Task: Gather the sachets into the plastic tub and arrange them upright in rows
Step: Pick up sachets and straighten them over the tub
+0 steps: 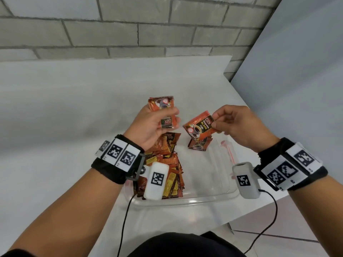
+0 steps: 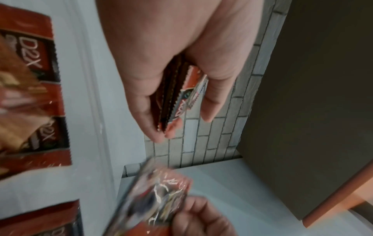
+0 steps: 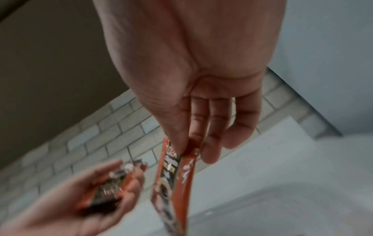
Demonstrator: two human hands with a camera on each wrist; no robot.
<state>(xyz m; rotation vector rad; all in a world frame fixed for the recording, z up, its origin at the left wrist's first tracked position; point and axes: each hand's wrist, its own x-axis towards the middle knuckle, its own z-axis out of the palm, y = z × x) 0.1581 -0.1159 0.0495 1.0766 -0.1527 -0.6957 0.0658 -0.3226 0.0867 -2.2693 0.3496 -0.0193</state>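
A clear plastic tub [image 1: 213, 196] lies on the white table in front of me. Many orange-brown sachets [image 1: 168, 164] stand packed in rows along its left side. My left hand [image 1: 157, 119] hovers above the tub's far left and grips a small stack of sachets [image 1: 161, 104], seen edge-on between thumb and fingers in the left wrist view [image 2: 177, 102]. My right hand [image 1: 230, 123] pinches one sachet [image 1: 199, 127] by its top corner, dangling over the tub [image 3: 173, 183]. Another sachet [image 1: 199, 144] stands upright at the tub's far end.
The white table [image 1: 74, 112] stretches left and back to a grey brick wall [image 1: 130, 30]. A pale panel [image 1: 297, 80] rises on the right. The table's right edge lies close to the tub, with tiled floor [image 1: 289, 223] below. Cables hang from both wrist cameras.
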